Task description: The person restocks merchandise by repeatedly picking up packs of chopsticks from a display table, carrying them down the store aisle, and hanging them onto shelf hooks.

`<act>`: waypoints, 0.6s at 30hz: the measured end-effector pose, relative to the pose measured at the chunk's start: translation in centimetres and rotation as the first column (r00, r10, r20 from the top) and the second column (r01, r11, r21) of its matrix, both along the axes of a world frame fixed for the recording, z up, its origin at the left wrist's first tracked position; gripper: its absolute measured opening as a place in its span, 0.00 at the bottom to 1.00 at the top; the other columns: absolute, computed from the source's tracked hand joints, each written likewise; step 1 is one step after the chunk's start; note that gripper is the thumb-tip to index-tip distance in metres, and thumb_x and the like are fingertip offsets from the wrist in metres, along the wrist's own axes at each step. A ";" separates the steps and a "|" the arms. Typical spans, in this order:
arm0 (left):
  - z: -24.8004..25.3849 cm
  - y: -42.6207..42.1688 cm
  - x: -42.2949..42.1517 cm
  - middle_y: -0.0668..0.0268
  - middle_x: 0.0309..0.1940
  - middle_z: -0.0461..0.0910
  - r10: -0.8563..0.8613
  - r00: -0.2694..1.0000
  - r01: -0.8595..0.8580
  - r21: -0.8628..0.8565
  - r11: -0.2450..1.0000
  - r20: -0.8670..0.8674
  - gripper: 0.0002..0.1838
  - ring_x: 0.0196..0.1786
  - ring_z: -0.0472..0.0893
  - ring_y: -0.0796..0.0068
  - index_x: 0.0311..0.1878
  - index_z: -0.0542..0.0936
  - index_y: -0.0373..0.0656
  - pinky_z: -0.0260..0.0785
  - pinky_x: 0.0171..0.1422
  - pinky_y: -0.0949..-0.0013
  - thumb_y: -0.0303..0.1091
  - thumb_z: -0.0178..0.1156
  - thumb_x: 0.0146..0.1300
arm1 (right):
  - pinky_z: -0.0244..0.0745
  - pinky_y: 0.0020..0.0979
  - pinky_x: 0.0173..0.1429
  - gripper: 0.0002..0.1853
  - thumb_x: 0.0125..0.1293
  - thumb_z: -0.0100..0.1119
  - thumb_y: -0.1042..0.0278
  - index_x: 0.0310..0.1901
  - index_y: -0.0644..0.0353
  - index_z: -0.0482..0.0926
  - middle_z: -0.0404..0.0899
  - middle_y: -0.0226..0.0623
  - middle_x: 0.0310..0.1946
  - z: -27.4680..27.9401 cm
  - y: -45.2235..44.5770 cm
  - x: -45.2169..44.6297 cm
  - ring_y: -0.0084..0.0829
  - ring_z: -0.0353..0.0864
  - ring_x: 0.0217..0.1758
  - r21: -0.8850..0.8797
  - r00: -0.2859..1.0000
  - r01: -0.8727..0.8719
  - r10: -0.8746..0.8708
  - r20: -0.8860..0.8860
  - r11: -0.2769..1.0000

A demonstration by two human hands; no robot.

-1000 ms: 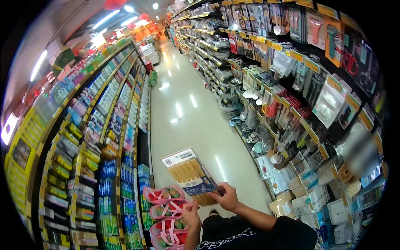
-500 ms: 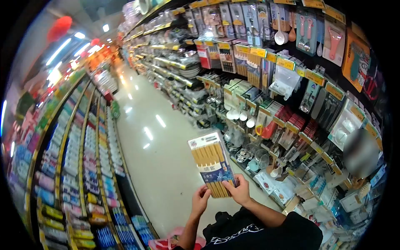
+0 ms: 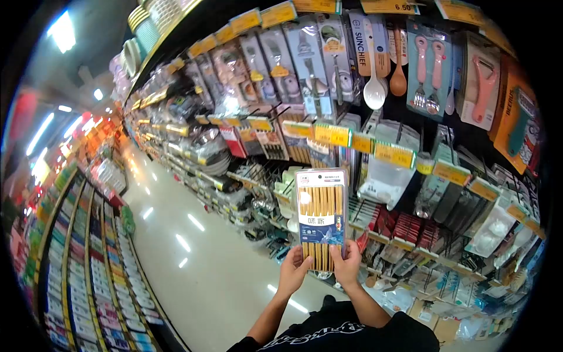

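A flat pack of chopsticks [image 3: 321, 202] stands upright in front of my chest, its printed front facing me. Wooden sticks show above and below a white and dark blue label. My left hand [image 3: 295, 271] grips the lower left edge, thumb on the front. At the lower right edge my right hand [image 3: 347, 264] holds the same pack, its thumb also pressed on the front. The fingers behind the pack are mostly hidden.
Hanging utensils fill the shelf on the right, among them a white spoon [image 3: 374, 94], a wooden spoon [image 3: 398, 79] and a pink peeler [image 3: 484, 94]. Yellow price tags [image 3: 332, 134] line the rails. A glossy floor aisle [image 3: 176, 246] runs beside a stocked shelf [image 3: 88, 258] at left.
The view has swung toward the right-hand shelf. The chopstick pack has gone from tilted to upright and is raised nearer the shelf, with both hands on it.
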State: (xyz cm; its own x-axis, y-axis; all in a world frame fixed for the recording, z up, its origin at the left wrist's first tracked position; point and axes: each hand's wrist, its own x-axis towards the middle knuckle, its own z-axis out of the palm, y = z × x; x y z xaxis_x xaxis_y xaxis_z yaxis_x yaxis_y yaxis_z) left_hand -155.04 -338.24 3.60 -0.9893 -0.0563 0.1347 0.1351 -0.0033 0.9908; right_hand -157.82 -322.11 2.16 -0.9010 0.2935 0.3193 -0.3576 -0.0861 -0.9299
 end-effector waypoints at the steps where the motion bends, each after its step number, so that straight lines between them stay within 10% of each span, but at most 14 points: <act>1: 0.1 0.0 -2.1 0.59 0.50 0.79 0.003 1.000 -0.003 0.019 1.000 -0.021 0.24 0.52 0.79 0.72 0.62 0.67 0.32 0.72 0.56 0.69 0.29 0.61 0.66 | 0.74 0.27 0.42 0.18 0.61 0.67 0.67 0.46 0.70 0.75 0.80 0.37 0.36 0.3 -0.2 -1.9 0.22 0.78 0.37 0.020 0.999 0.033 -0.033 -0.006 0.999; 12: 1.8 -1.2 -15.1 0.56 0.57 0.73 -0.003 0.994 0.020 0.149 0.989 -0.111 0.25 0.60 0.74 0.67 0.64 0.64 0.31 0.66 0.66 0.64 0.18 0.55 0.64 | 0.77 0.31 0.39 0.21 0.58 0.69 0.65 0.46 0.71 0.75 0.83 0.43 0.33 2.1 -2.1 -13.4 0.30 0.82 0.33 0.180 0.954 0.209 -0.160 -0.253 0.961; 18: 0.5 -2.8 -20.2 0.60 0.47 0.79 -0.019 0.977 0.064 0.204 0.977 -0.214 0.22 0.48 0.79 0.74 0.59 0.69 0.32 0.71 0.54 0.72 0.22 0.62 0.62 | 0.77 0.29 0.45 0.22 0.60 0.67 0.67 0.51 0.72 0.73 0.83 0.41 0.38 3.0 -4.1 -15.6 0.26 0.82 0.38 0.164 0.960 0.232 -0.199 -0.196 0.959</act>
